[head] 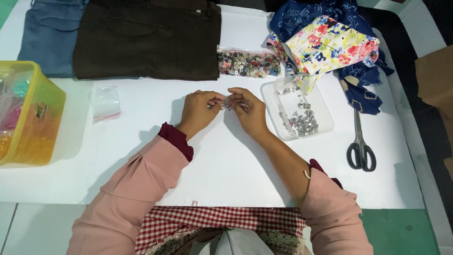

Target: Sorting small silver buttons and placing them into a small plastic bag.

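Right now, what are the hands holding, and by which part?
Both hands, left and right, pinch a small silvery metal piece between their fingertips, one from each side. It is too small to tell which part each grips.

Hands (225,107) mid-table, tray (323,106) right, scissors (361,144) beyond, tub (28,113) far left

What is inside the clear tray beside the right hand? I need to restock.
The clear tray holds a pile of small silver metal pieces. Whatever lies beneath the pile is covered.
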